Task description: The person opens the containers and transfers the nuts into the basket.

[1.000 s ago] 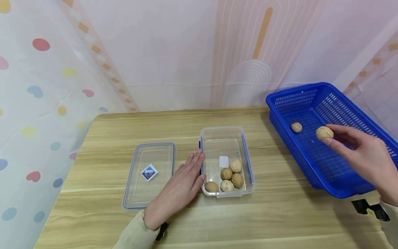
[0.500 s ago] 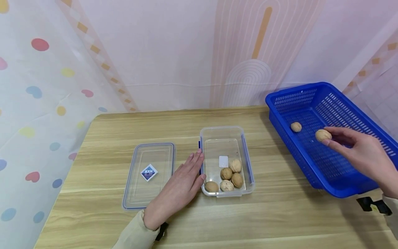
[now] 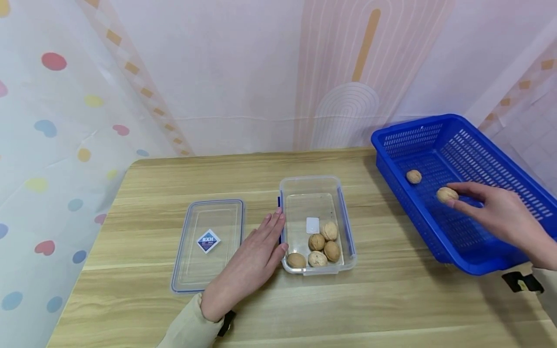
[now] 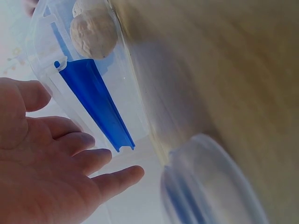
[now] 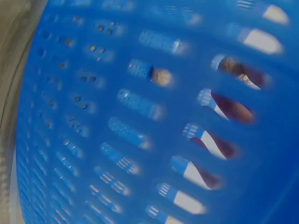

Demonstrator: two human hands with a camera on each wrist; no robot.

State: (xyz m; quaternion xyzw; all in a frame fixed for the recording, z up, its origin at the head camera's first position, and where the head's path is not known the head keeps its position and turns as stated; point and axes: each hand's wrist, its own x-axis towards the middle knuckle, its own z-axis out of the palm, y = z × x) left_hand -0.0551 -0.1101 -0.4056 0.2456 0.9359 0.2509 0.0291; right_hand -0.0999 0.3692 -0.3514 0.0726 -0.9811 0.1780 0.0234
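Note:
In the head view the right hand (image 3: 500, 210) pinches a walnut (image 3: 447, 195) between thumb and fingers, over the blue basket (image 3: 417, 222). Another walnut (image 3: 414, 176) lies on the basket floor. The left hand (image 3: 245, 266) rests with straight fingers against the left side of the clear container (image 3: 348, 227), where several walnuts (image 3: 316, 242) lie beside a small white square (image 3: 312, 225). The left wrist view shows the left hand (image 4: 60, 163) next to the container's blue latch (image 4: 93, 100). Through slots of the basket wall (image 5: 177, 135), the right wrist view shows parts of the hand.
A clear lid (image 3: 230, 217) with a blue rim and a BXH label (image 3: 209, 241) lies on the wooden table (image 3: 143, 212) left of the container. Behind the table hangs a patterned cloth (image 3: 235, 77).
The right hand has moved slightly left and lower in the head view, with the walnut still pinched. The left hand has stayed against the container.

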